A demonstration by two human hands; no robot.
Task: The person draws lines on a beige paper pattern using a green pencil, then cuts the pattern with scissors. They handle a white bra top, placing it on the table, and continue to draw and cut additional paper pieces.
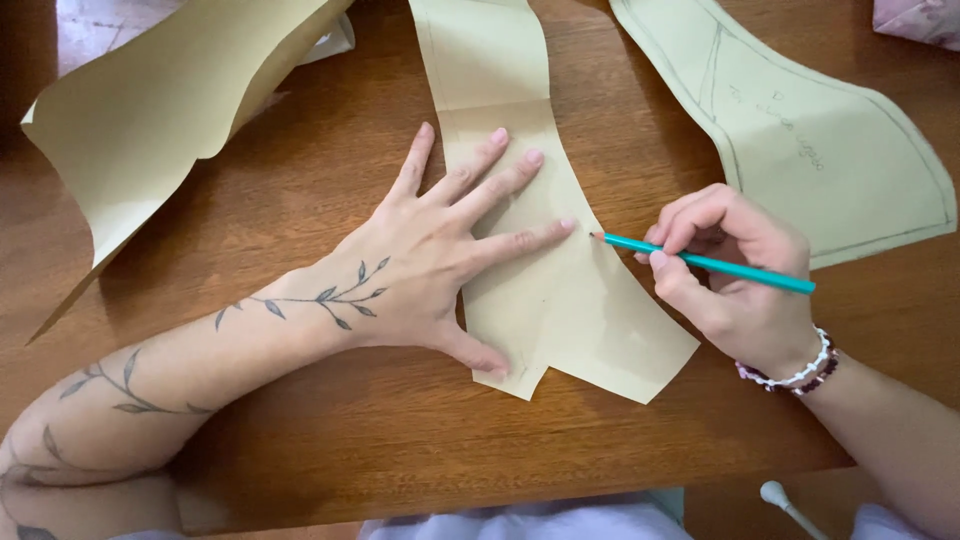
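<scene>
My left hand (440,250) lies flat with fingers spread on a tan paper pattern piece (570,310) at the middle of the wooden table (330,420), pressing it down. My right hand (735,275) grips a teal pencil (720,265). The pencil's tip touches the right edge of that pattern piece, just beside my left fingertip. A beaded bracelet sits on my right wrist.
A large curled sheet of tan paper (160,100) lies at the back left. Another cut pattern piece with pencil lines (820,140) lies at the back right. A pinkish cloth (925,20) shows in the far right corner. A white stick-like object (785,505) is below the table's front edge.
</scene>
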